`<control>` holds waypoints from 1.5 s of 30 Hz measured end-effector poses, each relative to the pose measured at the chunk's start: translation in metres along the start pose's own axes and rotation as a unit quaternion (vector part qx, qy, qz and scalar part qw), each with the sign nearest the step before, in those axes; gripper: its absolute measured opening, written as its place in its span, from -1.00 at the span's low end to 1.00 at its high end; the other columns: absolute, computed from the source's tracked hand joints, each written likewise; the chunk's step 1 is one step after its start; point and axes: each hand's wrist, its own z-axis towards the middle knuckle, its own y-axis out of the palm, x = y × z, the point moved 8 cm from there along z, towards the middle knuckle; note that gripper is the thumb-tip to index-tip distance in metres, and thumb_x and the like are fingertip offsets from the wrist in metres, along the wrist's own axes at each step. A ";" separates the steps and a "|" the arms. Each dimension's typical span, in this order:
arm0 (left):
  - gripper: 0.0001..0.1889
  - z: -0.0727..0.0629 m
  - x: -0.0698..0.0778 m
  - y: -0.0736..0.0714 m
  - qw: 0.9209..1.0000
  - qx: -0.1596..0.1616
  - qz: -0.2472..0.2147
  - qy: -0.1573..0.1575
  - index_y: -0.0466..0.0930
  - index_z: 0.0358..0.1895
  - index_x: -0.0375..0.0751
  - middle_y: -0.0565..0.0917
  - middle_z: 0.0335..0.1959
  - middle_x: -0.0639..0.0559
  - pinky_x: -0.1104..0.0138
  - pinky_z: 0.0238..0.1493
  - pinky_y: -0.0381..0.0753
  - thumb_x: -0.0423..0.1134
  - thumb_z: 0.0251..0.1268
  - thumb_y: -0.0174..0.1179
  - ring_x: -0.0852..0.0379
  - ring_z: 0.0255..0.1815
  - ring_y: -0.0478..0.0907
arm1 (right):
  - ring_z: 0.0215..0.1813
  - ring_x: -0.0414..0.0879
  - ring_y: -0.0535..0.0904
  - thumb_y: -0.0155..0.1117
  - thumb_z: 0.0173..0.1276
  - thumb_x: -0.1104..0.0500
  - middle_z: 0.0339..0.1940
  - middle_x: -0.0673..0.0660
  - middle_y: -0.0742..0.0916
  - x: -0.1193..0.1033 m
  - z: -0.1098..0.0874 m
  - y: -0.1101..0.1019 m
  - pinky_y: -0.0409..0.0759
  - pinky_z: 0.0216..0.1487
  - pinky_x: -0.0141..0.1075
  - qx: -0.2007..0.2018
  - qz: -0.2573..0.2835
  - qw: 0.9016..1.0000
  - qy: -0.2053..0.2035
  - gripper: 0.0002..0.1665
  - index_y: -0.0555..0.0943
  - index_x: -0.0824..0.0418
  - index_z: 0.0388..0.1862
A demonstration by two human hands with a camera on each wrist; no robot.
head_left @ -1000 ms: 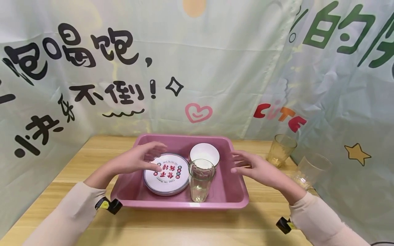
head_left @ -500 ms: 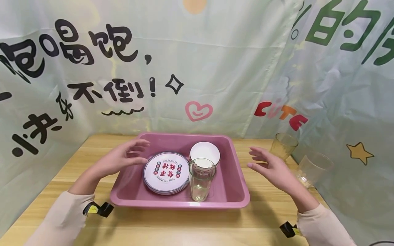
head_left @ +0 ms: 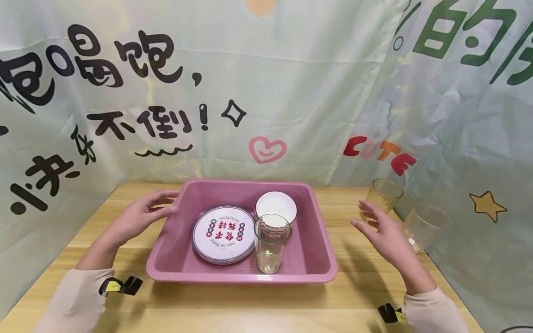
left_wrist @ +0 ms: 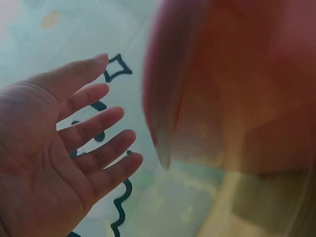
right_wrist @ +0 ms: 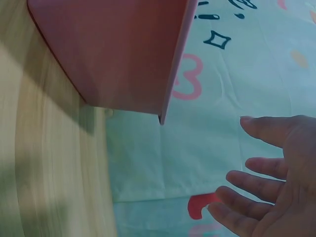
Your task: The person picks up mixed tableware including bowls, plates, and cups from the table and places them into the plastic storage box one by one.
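A pink plastic basin (head_left: 208,276) stands on the wooden table. Inside it lie a stack of printed plates (head_left: 224,249), a white bowl (head_left: 278,206) and a tall clear glass (head_left: 271,247) in front of the bowl. My left hand (head_left: 139,215) hovers at the basin's left rim, its fingers spread and holding nothing; the left wrist view shows the bare palm beside the basin wall (left_wrist: 207,98). To the right of the basin, my right hand (head_left: 387,236) hangs in the air with loose, parted fingers. In the right wrist view its palm faces the basin's outer side (right_wrist: 113,59) across a gap.
Two more glasses stand at the table's right rear: an amber glass (head_left: 385,192) and a clear glass (head_left: 424,226), each partly behind the right hand. A printed curtain (head_left: 312,115) hangs around the back and sides of the table (head_left: 233,307).
Both hands have drawn apart: the left from above the plates out to the left rim, the right away from the basin's right side. The basin and its contents stay in place.
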 end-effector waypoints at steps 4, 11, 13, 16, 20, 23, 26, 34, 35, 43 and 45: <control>-0.47 -0.002 -0.012 -0.008 0.999 0.028 0.013 -0.012 0.41 0.35 -0.22 0.50 0.26 -0.23 -0.16 0.20 0.41 -0.04 0.43 0.17 -0.30 0.25 0.43 | 0.22 0.38 0.46 0.25 0.42 -0.09 0.33 0.40 0.47 0.006 0.002 -0.003 0.49 0.12 0.22 0.022 -0.013 1.000 0.006 -0.19 0.28 0.33 0.45; -0.44 -0.003 -0.036 -0.013 0.997 0.054 0.022 -0.041 0.39 0.36 -0.21 0.42 0.33 -0.25 -0.24 0.23 0.32 0.02 0.43 0.15 -0.30 0.33 0.32 | 0.26 0.37 0.41 0.22 0.43 -0.11 0.33 0.42 0.46 0.017 0.004 -0.005 0.46 0.13 0.22 0.051 -0.030 0.998 0.020 -0.19 0.28 0.35 0.44; -0.41 -0.003 -0.043 -0.013 0.997 0.053 0.021 -0.053 0.36 0.39 -0.20 0.37 0.37 -0.26 -0.29 0.21 0.30 0.03 0.42 0.16 -0.33 0.34 0.29 | 0.24 0.38 0.41 0.21 0.44 -0.11 0.33 0.43 0.46 0.019 0.004 -0.006 0.46 0.12 0.23 0.057 -0.034 0.998 0.024 -0.19 0.27 0.36 0.44; -0.37 -0.003 -0.054 -0.011 0.996 0.051 0.016 -0.067 0.31 0.42 -0.19 0.31 0.41 -0.28 -0.30 0.19 0.32 0.03 0.42 0.16 -0.35 0.35 0.27 | 0.18 0.42 0.45 0.19 0.45 -0.11 0.32 0.46 0.45 0.023 0.004 -0.007 0.45 0.07 0.27 0.067 -0.046 0.996 0.030 -0.19 0.26 0.37 0.45; -0.31 -0.003 -0.066 -0.010 0.996 0.050 0.000 -0.079 0.22 0.47 -0.21 0.26 0.43 -0.33 -0.28 0.18 0.34 0.04 0.42 0.16 -0.37 0.35 0.26 | 0.12 0.46 0.47 0.21 0.45 -0.06 0.30 0.48 0.46 0.028 0.004 -0.012 0.43 0.03 0.32 0.087 -0.063 0.994 0.030 -0.21 0.26 0.38 0.44; -0.26 -0.002 -0.074 -0.006 0.995 0.038 -0.028 -0.091 0.11 0.52 -0.21 0.19 0.46 -0.33 -0.29 0.22 0.30 0.04 0.42 0.15 -0.38 0.37 0.23 | 0.10 0.48 0.47 0.21 0.46 -0.03 0.29 0.49 0.45 0.032 0.003 -0.017 0.42 0.01 0.34 0.103 -0.078 0.991 0.030 -0.23 0.25 0.37 0.45; -0.22 -0.002 -0.081 0.001 0.994 0.026 -0.057 -0.094 0.01 0.55 -0.20 0.14 0.49 -0.31 -0.24 0.26 0.28 0.03 0.43 0.14 -0.38 0.39 0.20 | 0.10 0.49 0.44 0.19 0.47 -0.02 0.27 0.51 0.45 0.036 0.002 -0.023 0.40 -0.01 0.35 0.118 -0.091 0.988 0.035 -0.23 0.23 0.36 0.47; -0.26 -0.002 -0.099 0.024 0.973 0.002 -0.217 -0.084 -0.18 0.56 -0.33 0.06 0.49 -0.41 0.45 0.11 0.50 -0.09 0.56 -0.02 0.27 0.24 0.42 | 0.13 0.47 0.41 0.21 0.45 0.06 0.27 0.52 0.45 0.049 -0.005 -0.048 0.33 0.03 0.36 0.191 -0.096 0.975 0.059 -0.30 0.28 0.34 0.44; -0.27 -0.002 -0.101 0.027 0.966 -0.002 -0.244 -0.086 -0.20 0.55 -0.35 0.08 0.49 -0.39 0.45 0.11 0.51 -0.11 0.57 -0.05 0.35 0.20 0.44 | 0.17 0.46 0.39 0.21 0.45 0.07 0.28 0.51 0.45 0.052 -0.006 -0.052 0.30 0.08 0.36 0.201 -0.094 0.973 0.067 -0.31 0.29 0.34 0.44; -0.36 -0.002 -0.099 0.041 0.927 -0.020 -0.364 -0.089 -0.14 0.56 -0.30 0.58 0.21 0.04 0.24 0.04 0.61 -0.12 0.61 -0.14 0.13 0.10 0.59 | 0.46 0.35 0.09 0.14 0.48 0.05 0.48 0.39 0.27 0.080 -0.016 -0.073 0.01 0.41 0.24 0.231 -0.062 0.957 0.166 -0.27 0.20 0.30 0.50; -0.38 -0.003 -0.097 0.046 0.919 -0.025 -0.382 -0.095 -0.10 0.56 -0.28 0.61 0.17 -0.07 0.20 0.00 0.63 -0.10 0.61 -0.15 0.05 0.07 0.61 | 0.49 0.33 0.02 0.14 0.47 0.04 0.51 0.36 0.21 0.090 -0.018 -0.075 -0.04 0.44 0.22 0.231 -0.054 0.954 0.183 -0.24 0.15 0.29 0.52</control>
